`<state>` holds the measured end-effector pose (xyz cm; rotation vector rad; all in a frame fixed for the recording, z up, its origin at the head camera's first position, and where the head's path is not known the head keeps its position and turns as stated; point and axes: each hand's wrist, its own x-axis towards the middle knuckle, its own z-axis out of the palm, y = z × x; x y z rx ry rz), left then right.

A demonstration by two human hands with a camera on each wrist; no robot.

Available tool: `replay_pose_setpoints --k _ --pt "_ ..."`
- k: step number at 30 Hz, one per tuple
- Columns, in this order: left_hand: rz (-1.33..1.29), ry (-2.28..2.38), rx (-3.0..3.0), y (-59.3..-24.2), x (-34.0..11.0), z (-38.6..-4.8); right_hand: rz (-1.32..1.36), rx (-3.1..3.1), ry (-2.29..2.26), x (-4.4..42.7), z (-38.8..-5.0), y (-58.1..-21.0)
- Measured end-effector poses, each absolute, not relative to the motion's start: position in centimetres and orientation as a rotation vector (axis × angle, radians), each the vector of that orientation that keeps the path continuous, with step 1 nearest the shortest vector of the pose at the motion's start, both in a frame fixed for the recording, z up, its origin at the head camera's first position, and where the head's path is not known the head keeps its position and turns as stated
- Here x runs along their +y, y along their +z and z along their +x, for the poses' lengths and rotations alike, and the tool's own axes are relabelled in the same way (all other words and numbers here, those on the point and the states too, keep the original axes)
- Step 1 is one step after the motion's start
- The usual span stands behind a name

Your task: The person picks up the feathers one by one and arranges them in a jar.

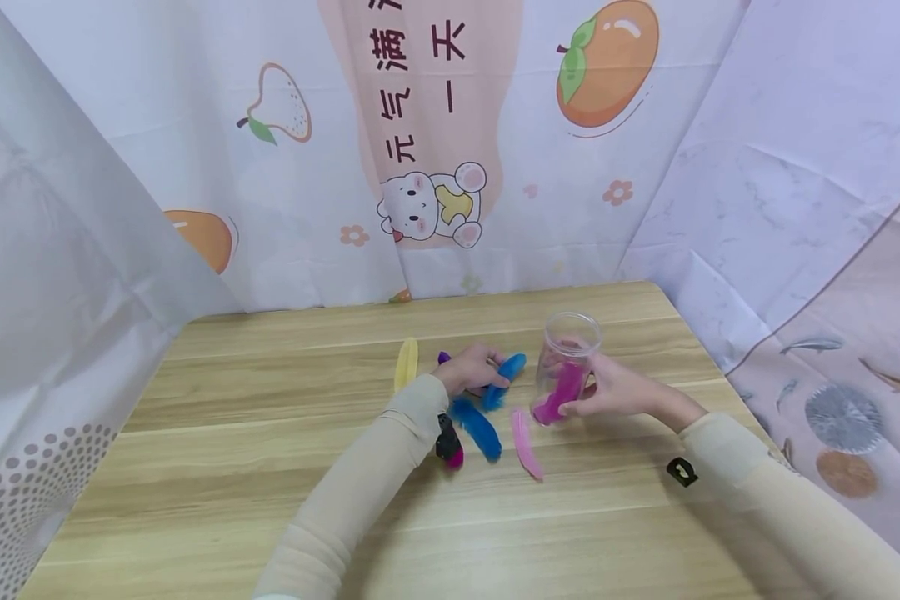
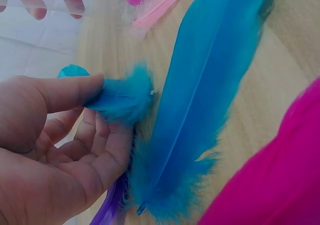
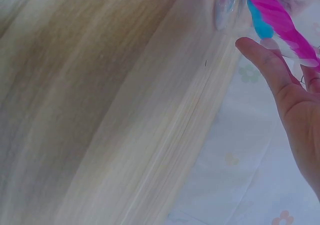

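The left hand (image 1: 474, 370) pinches a blue feather (image 1: 512, 367) between thumb and fingers; in the left wrist view the thumb of that hand (image 2: 65, 135) lies on the downy part of this feather (image 2: 122, 97). Right of it, the right hand (image 1: 617, 388) is curled round a clear jar (image 1: 572, 333), which stands slightly tilted with a magenta feather (image 1: 568, 385) inside. The right wrist view shows the right hand (image 3: 295, 100) at the jar's side, the magenta feather (image 3: 282, 22) behind the clear wall. A second blue feather (image 1: 480, 430) lies below the left hand.
On the wooden table (image 1: 270, 467) lie a yellow feather (image 1: 407, 363), a pink feather (image 1: 525, 446), a magenta feather (image 1: 456, 459) beside the left wrist and a purple feather (image 1: 443, 357) partly behind the left hand. A patterned curtain (image 1: 307, 192) hangs behind the table's far edge.
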<state>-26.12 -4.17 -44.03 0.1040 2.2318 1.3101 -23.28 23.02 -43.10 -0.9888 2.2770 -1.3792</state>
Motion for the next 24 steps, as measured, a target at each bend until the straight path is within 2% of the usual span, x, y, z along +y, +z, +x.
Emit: replay_pose_setpoints --k 24 --pt "0.347 1.439 1.971 -42.3 -4.5 -26.5 -0.981 2.271 -1.36 23.0 -23.2 -43.1"
